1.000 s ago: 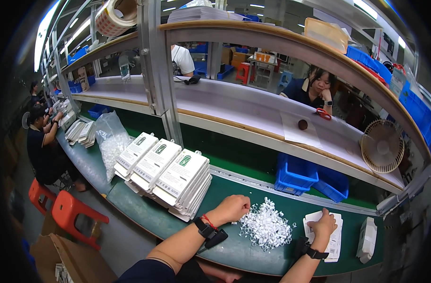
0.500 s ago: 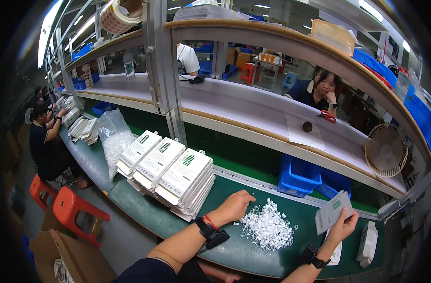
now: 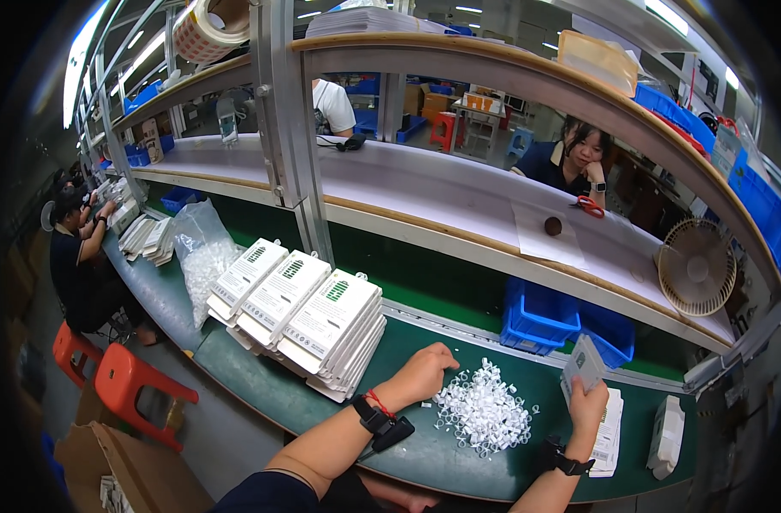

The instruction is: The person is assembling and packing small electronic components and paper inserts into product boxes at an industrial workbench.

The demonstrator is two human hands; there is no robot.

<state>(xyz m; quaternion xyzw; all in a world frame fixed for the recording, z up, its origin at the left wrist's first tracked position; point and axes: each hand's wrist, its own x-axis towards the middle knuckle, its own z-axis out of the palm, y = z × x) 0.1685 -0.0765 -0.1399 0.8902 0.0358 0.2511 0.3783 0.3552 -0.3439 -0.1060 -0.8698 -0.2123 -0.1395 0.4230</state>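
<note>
My right hand grips a flat white box by its lower edge and holds it tilted above the bench. Below and beside it lie several similar flat boxes on the green surface. My left hand rests at the left edge of a heap of small white plastic ring-like clips. Its fingers are curled and the fingertips are pressed together; whatever they hold is too small to make out. Left of that hand stand three stacks of white boxes with green print.
A clear bag of white pieces stands behind the stacks. Blue bins sit under the shelf. A white box stands at the bench's right end. Red stools and a carton are at the left. A person sits opposite.
My right hand has moved slightly left and turned, swinging the flat box more upright and uncovering the boxes beside it. My left hand stays nearly still by the heap.
</note>
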